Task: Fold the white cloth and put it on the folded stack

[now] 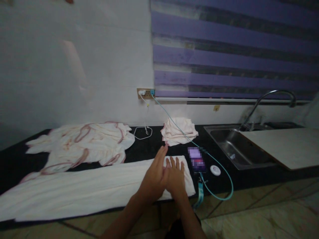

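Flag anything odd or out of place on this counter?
A phone charges near the counter front edge, close to the sink; its teal cable loops off the edge. Both hands, left hand and right hand, press flat on the long cloth.

Phone (196, 160) charging beside sink (234, 149); folded cloths (179, 130) behind; blind (234, 49) above.
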`<state>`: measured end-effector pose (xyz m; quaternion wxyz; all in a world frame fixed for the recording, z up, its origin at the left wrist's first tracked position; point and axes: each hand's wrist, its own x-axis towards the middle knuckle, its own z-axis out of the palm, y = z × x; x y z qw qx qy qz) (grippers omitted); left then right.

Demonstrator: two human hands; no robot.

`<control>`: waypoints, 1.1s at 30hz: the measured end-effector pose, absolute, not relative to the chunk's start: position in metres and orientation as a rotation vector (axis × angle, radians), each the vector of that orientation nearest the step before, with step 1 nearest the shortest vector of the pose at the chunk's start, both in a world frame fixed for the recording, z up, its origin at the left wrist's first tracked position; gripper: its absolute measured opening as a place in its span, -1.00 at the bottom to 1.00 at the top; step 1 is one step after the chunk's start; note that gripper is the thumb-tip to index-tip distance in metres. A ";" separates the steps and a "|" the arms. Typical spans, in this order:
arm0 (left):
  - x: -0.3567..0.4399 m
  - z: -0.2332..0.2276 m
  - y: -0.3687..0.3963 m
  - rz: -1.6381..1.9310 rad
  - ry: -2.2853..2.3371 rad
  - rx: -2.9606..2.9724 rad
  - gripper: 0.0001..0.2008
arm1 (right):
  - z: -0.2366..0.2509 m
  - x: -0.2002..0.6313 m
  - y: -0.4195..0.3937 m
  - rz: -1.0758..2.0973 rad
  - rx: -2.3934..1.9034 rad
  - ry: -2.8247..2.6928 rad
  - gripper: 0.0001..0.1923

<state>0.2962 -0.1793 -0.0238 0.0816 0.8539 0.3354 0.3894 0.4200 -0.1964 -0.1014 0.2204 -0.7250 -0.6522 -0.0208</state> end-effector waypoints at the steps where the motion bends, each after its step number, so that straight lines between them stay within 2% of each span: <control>1: 0.302 -0.030 -0.179 1.065 0.993 2.606 -0.42 | -0.102 0.421 -0.197 -0.052 -1.989 -1.826 -0.42; 5: 0.304 -0.082 -0.160 0.665 1.213 2.719 -0.51 | -0.105 0.423 -0.192 -0.027 -1.945 -1.768 -0.45; 10: 0.290 -0.121 -0.146 0.732 1.317 2.758 -0.51 | -0.098 0.427 -0.191 -0.051 -1.767 -1.478 -0.49; 13: 0.288 -0.124 -0.145 0.830 1.297 2.734 -0.49 | -0.086 0.434 -0.208 -0.112 -1.765 -1.361 -0.54; 16: 0.286 -0.125 -0.143 0.904 1.262 2.692 -0.48 | -0.073 0.441 -0.234 -0.119 -1.985 -1.244 -0.56; 20: 0.284 -0.124 -0.142 0.918 1.245 2.653 -0.49 | -0.057 0.446 -0.255 0.042 -2.293 -1.233 -0.46; 23: 0.284 -0.123 -0.142 0.901 1.243 2.643 -0.50 | -0.045 0.454 -0.255 0.212 -2.417 -1.273 -0.47; 29: 0.283 -0.120 -0.144 0.864 1.217 2.669 -0.55 | -0.035 0.488 -0.248 0.478 -2.531 -1.341 -0.53; 33: 0.283 -0.115 -0.147 0.871 1.210 2.642 -0.57 | -0.039 0.502 -0.240 0.502 -2.481 -1.431 -0.44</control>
